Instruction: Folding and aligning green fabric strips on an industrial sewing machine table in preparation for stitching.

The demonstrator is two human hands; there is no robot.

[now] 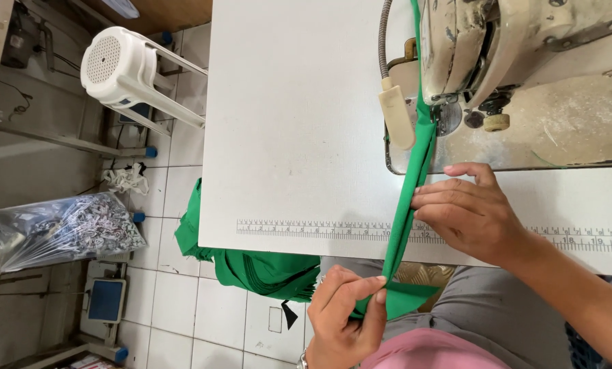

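A narrow folded strip of green fabric (415, 174) runs from under the sewing machine (524, 75) head across the white table (292, 123) edge toward my lap. My right hand (466, 212) lies flat on the table with its fingertips pressing the strip just in front of the machine. Below the table edge my left hand (347, 311) pinches the strip's lower part between thumb and fingers. More green fabric (251, 263) hangs bunched under the table to the left.
A ruler scale (319, 229) is printed along the table's front edge. A cream lever (396, 116) sticks out beside the needle area. On the tiled floor stand a white plastic stool (131, 72), a clear bag of scraps (60, 229) and a blue pedal (105, 299).
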